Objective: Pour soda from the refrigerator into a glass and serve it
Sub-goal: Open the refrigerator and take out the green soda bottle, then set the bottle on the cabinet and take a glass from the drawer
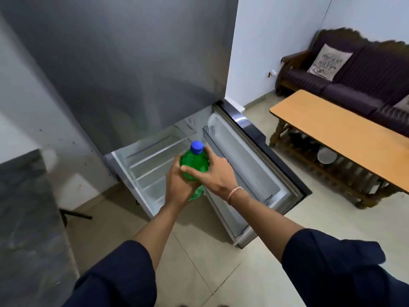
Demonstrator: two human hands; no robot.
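Soda bottle (194, 166), green with a blue cap (197, 147) uppermost, is held in both hands in front of the refrigerator (132, 74); left hand (179, 185) wraps its lower body; right hand (213, 171) clasps its shoulder; behind them the lower door (254, 165) stands open to the right, white shelves (152, 165) showing; beyond the door stand a wooden desk (338, 134) and a dark sofa (354, 85) with a cushion (329, 62); grey counter (26, 218) at left.

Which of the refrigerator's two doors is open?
The lower door is open, swung out to the right so that its white inner side and door rack show. The large grey upper door above it is shut.
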